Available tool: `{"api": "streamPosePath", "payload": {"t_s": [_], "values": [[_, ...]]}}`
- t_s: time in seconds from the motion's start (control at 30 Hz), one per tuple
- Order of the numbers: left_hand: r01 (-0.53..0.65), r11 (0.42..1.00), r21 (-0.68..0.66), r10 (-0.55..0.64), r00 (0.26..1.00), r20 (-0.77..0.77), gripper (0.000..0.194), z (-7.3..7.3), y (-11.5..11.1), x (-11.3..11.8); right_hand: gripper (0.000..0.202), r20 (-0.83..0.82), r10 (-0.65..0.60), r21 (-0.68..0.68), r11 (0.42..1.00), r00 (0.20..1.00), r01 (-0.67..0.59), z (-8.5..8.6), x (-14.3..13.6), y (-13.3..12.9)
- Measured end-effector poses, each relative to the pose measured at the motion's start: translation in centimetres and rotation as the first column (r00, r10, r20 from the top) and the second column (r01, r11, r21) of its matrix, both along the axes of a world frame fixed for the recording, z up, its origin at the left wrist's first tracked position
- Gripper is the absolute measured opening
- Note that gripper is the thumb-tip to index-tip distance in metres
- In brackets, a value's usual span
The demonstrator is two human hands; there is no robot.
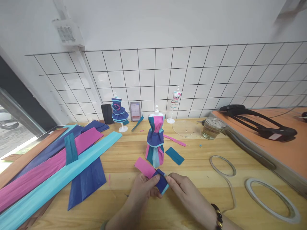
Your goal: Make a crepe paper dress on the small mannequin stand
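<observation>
Both of my hands meet low in the middle of the head view, over a wooden table (206, 179). My left hand (141, 188) and my right hand (183, 188) pinch a small folded paper piece (160, 182), dark blue with a light blue edge, with a pink strip (144, 167) running out to its left. Just beyond them stands a small mannequin in a paper dress (155, 140) of pink, dark blue and teal. A beaded bracelet (217, 215) is on my right wrist.
Long crepe paper strips (55, 166) in pink, light blue, dark blue and brown lie at left. Two more dressed mannequins (118, 111) (175, 100), a phone (107, 114) and a glass jar (212, 127) stand at the back. Tape rings (222, 166) (272, 199) lie at right beside an orange surface (283, 147).
</observation>
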State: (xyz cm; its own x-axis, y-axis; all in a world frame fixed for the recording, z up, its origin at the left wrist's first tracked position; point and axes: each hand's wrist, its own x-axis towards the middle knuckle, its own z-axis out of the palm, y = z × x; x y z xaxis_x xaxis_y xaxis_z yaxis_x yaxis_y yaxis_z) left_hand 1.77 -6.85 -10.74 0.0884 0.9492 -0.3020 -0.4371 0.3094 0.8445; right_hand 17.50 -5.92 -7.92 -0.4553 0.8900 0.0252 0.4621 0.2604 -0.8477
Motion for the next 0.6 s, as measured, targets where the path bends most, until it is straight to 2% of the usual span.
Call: {"api": "streamPosePath", "payload": {"t_s": [0.33,0.6], "values": [[0.005,1.000,-0.001,-0.005,1.000,0.010,0.037,0.10,-0.02,0.07,0.040,0.024,-0.026,0.021,0.999,0.999,0.025,0.17,0.00,0.00],[0.026,1.000,-0.008,-0.026,1.000,0.010,0.037,0.80,-0.14,0.20,0.040,-0.079,-0.016,-0.018,1.000,0.997,0.015,0.13,-0.05,-0.22]]}}
